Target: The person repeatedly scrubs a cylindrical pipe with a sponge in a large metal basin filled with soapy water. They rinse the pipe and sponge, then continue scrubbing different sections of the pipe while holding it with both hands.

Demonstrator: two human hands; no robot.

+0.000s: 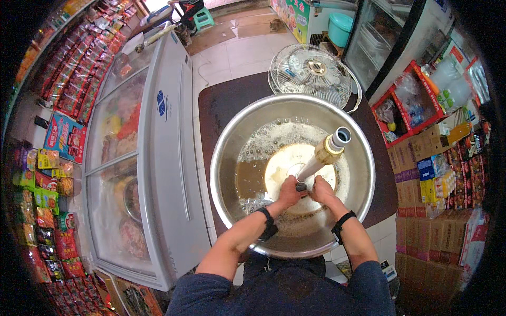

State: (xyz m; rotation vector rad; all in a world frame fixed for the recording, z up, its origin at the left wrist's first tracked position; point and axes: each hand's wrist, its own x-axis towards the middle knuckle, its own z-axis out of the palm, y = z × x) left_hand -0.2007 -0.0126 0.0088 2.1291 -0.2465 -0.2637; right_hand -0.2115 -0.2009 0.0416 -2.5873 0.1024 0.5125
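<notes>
A fan stand rests in a wide metal basin [222, 143] of brown, foamy water. Its round cream base [279, 164] sits in the water, and its pale pole [314, 165] leans up to the right, ending in a brass-coloured collar and a grey open tube. My left hand [289, 194] is closed low on the near side of the pole, with a small dark piece at its fingers that I cannot identify. My right hand [323, 190] is closed at the pole's foot, just right of the left; its fingertips are partly hidden.
Beyond the basin lies a wire fan guard [300, 71] on a dark brown board [221, 102]. A glass-topped chest freezer [176, 131] flanks the left. Red crates [421, 124] and cardboard boxes [429, 231] stack up at the right. A teal bucket [341, 29] stands at the back.
</notes>
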